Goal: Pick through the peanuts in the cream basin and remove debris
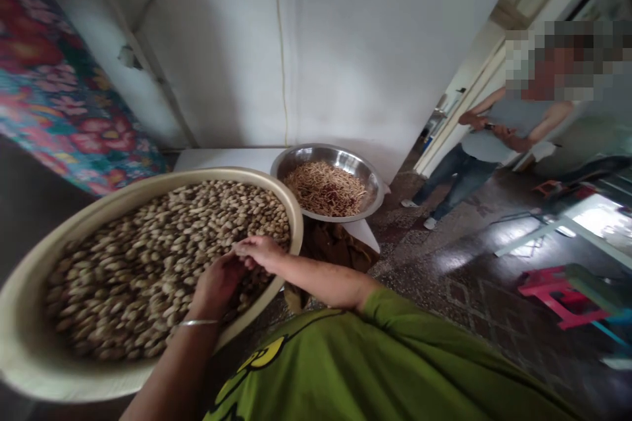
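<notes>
**Hands at the near edge of a nearly full peanut basin**

A broad cream basin [29, 342] takes up the left of the view, heaped almost to its rim with unshelled peanuts [148, 256]. The heap looks close to whole, so judging by that, most of the sorting or shelling is left to do.

Behind it, on the far right part of a white counter [217, 158], sits a steel bowl [368, 174] holding a shallow layer of thin brownish strands [326, 187]; what they are cannot be told. The bowl is well under half full.

A brown cloth [336, 243] lies between the two vessels at the counter's near edge.

Both hands work at the basin's near right rim, touching each other. The left hand [217, 283], with a metal bangle [197, 322] on its wrist, rests on the peanuts with fingers curled down among them; whether it grips any cannot be told. The right hand [261, 251] has its fingers pinched together, seemingly on one peanut.

Another person [488, 145] stands in the doorway, well apart.
</notes>
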The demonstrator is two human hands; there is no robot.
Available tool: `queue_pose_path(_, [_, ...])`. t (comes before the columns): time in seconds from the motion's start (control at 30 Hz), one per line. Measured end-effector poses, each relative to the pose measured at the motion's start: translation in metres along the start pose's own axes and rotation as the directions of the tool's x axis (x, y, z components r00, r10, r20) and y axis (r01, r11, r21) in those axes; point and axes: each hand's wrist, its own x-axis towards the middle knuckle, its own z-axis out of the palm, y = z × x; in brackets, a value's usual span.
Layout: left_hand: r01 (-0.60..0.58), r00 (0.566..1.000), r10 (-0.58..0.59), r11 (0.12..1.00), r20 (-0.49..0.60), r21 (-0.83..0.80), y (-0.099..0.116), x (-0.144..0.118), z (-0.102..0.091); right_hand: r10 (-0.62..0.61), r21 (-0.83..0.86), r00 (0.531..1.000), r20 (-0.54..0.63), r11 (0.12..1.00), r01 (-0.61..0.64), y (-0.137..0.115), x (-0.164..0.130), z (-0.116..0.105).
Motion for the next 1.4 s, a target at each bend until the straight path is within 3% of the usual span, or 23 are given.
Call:
queue_pose_path(0.03, [0.076, 0.997, -0.074, 0.975, 0.016, -0.207, 0.003, -0.002, 0.004, 0.015, 0.046, 1.0, 0.025, 0.999, -0.016, -0.002, -0.002, -0.001])
queue_pose_path(0.07, [0.118, 0.993, -0.118, 0.945, 0.019, -0.306, 0.006, -0.006, 0.007, 0.023, 0.104, 0.998, 0.051, 0.994, -0.029, -0.005, -0.006, -0.002])
queue_pose_path(0.13, [0.145, 0.978, -0.192, 0.902, -0.077, -0.407, 0.013, -0.012, 0.01, 0.033, 0.25, 0.998, 0.058, 0.967, -0.046, -0.013, -0.013, -0.007])
queue_pose_path(0.2, [0.163, 0.933, -0.34, 0.69, -0.117, -0.705, 0.017, -0.014, 0.009, 0.058, 0.376, 0.997, 0.04, 0.924, -0.069, -0.023, -0.016, -0.015])
queue_pose_path(0.27, [0.109, 0.902, -0.397, 0.589, -0.169, -0.801, 0.019, -0.014, 0.005, 0.092, 0.422, 0.996, 0.018, 0.902, -0.091, -0.033, -0.01, -0.026])
queue_pose_path(0.33, [0.026, 0.904, -0.36, 0.588, -0.232, -0.808, 0.02, -0.014, 0.001, 0.087, 0.422, 0.996, 0.024, 0.902, -0.089, -0.041, -0.002, -0.035])
queue_pose_path(0.47, [-0.023, 0.897, -0.335, 0.615, -0.288, -0.788, 0.02, -0.018, -0.002, 0.016, 0.218, 0.996, -0.088, 0.976, 0.004, -0.047, 0.007, -0.043])
queue_pose_path(0.57, [-0.047, 0.894, -0.332, 0.601, -0.302, -0.798, 0.018, -0.018, -0.003, -0.126, -0.232, 0.977, -0.174, 0.969, 0.084, -0.045, 0.013, -0.041])
queue_pose_path(0.6, [-0.059, 0.894, -0.325, 0.599, -0.31, -0.799, 0.017, -0.018, -0.003, -0.198, -0.446, 0.968, -0.157, 0.888, 0.11, -0.045, 0.015, -0.039])
queue_pose_path(0.67, [-0.077, 0.897, -0.304, 0.609, -0.321, -0.79, 0.015, -0.017, -0.004, -0.298, -0.82, 0.953, -0.05, 0.558, 0.132, -0.045, 0.018, -0.035])
queue_pose_path(0.73, [-0.077, 0.899, -0.292, 0.63, -0.327, -0.773, 0.015, -0.017, -0.004, -0.284, -0.975, 0.956, 0.068, 0.183, 0.124, -0.046, 0.019, -0.031])
queue_pose_path(0.77, [-0.071, 0.899, -0.292, 0.638, -0.326, -0.767, 0.015, -0.017, -0.004, -0.254, -0.992, 0.962, 0.099, 0.051, 0.116, -0.046, 0.019, -0.03])
queue_pose_path(0.83, [-0.053, 0.898, -0.304, 0.643, -0.319, -0.764, 0.015, -0.018, -0.004, -0.208, -0.99, 0.97, 0.125, -0.096, 0.106, -0.046, 0.018, -0.027])
queue_pose_path(0.93, [-0.045, 0.899, -0.312, 0.633, -0.308, -0.772, 0.017, -0.019, -0.004, -0.204, -0.981, 0.97, 0.135, -0.165, 0.101, -0.045, 0.018, -0.026])
queue_pose_path(1.0, [-0.053, 0.899, -0.307, 0.634, -0.314, -0.771, 0.018, -0.018, -0.004, -0.258, -0.987, 0.955, 0.147, -0.108, 0.123, -0.044, 0.019, -0.028])
queue_pose_path(1.03, [-0.052, 0.899, -0.304, 0.64, -0.315, -0.767, 0.017, -0.018, -0.004, -0.293, -0.988, 0.943, 0.155, -0.03, 0.153, -0.043, 0.019, -0.028])
queue_pose_path(1.07, [-0.045, 0.899, -0.304, 0.65, -0.314, -0.759, 0.017, -0.017, -0.004, -0.317, -0.976, 0.935, 0.158, 0.091, 0.196, -0.043, 0.019, -0.029])
queue_pose_path(1.13, [-0.029, 0.908, -0.29, 0.678, -0.303, -0.735, 0.016, -0.017, -0.002, -0.279, -0.866, 0.95, 0.141, 0.431, 0.255, -0.042, 0.017, -0.026])
queue_pose_path(1.2, [-0.009, 0.931, -0.251, 0.71, -0.264, -0.704, 0.014, -0.016, 0.001, -0.106, -0.635, 0.982, 0.154, 0.751, 0.181, -0.041, 0.011, -0.02])
queue_pose_path(1.23, [-0.002, 0.943, -0.228, 0.722, -0.241, -0.692, 0.014, -0.016, 0.003, -0.012, -0.521, 0.985, 0.173, 0.847, 0.102, -0.04, 0.008, -0.016])
queue_pose_path(1.3, [0.02, 0.961, -0.201, 0.738, -0.192, -0.675, 0.013, -0.017, 0.005, 0.109, -0.368, 0.974, 0.197, 0.93, -0.03, -0.039, 0.0, -0.007])
queue_pose_path(1.4, [0.059, 0.965, -0.215, 0.743, -0.154, -0.667, 0.014, -0.018, 0.006, 0.126, -0.271, 0.977, 0.175, 0.96, -0.075, -0.039, -0.008, 0.003])
